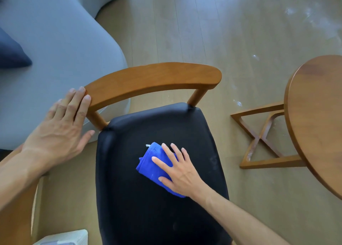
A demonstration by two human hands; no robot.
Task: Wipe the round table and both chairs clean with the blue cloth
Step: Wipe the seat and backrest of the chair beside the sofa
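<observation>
A wooden chair with a curved backrest (151, 80) and a black padded seat (148, 198) fills the middle of the view. The folded blue cloth (153, 165) lies on the seat. My right hand (177, 169) presses flat on the cloth with its fingers spread and straight. My left hand (61, 130) is at the left end of the backrest, with straight fingertips touching the wood. The round wooden table (318, 119) stands at the right edge, only partly in view, with its crossed base (262, 137) on the floor.
A grey sofa (55, 59) with a dark blue cushion (11, 52) sits close behind the chair on the left. A white box (64, 238) shows at the bottom left. The wooden floor (222, 32) carries pale dusty marks at the upper right.
</observation>
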